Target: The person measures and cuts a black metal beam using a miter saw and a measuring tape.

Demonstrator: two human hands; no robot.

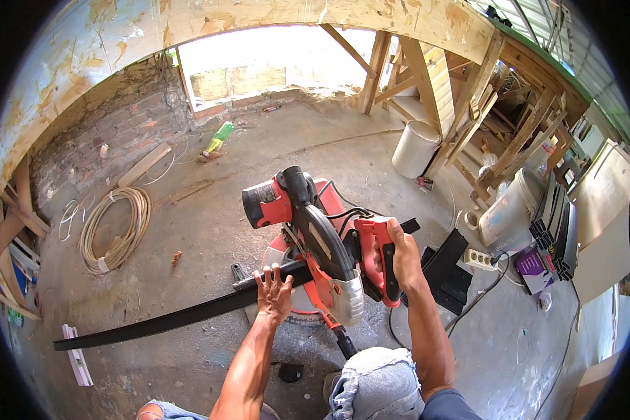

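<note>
A red and black mitre saw (pixel 320 234) stands on the concrete floor in front of me. Around its red rear handle is wrapped my right hand (pixel 403 255), fingers closed on the grip. A long black profile strip (pixel 182 320) lies across the saw's base and runs out to the left. My left hand (pixel 274 294) holds this strip down near the saw, its fingers bent over the top. The strip's far left end rests by a white spirit level (pixel 77 355). The saw head and guard hide where the blade meets the strip.
A coil of tan hose (pixel 116 229) lies at left, near a green bottle (pixel 219 138). On the right are short black offcuts (pixel 442 271), a power strip (pixel 480 260) with cable, a white bucket (pixel 512 213) and a purple box (pixel 535 269). A white drum (pixel 415 149) stands behind.
</note>
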